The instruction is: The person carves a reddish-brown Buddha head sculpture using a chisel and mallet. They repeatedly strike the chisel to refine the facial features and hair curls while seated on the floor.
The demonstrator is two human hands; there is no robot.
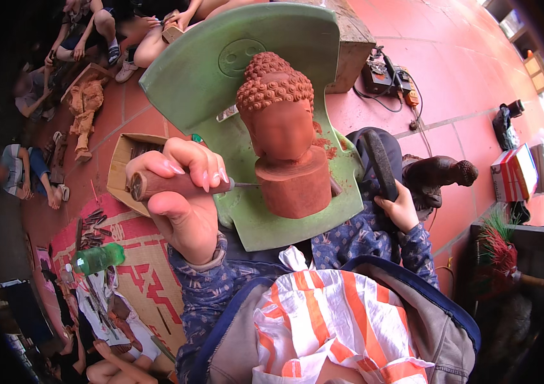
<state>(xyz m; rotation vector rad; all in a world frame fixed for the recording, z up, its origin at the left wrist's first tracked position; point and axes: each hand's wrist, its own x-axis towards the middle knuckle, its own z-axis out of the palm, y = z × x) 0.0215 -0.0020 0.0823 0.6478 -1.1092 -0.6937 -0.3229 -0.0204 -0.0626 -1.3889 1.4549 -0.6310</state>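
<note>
A reddish-brown carved wooden head with curled hair stands upright on its round base, on a green plastic chair seat. My left hand is closed around the thick wooden handle of a carving chisel. Its thin metal shaft points right, and the tip is at the left side of the round base; I cannot tell whether it touches. On the right, my right hand grips the lower end of a dark flat bar, held apart from the carving. Reddish wood dust lies on the chair beside the head.
An open cardboard box sits left of the chair. A green plastic bottle lies on a patterned mat. A dark carved figure is at right, below a power box with cables. Other people sit along the left.
</note>
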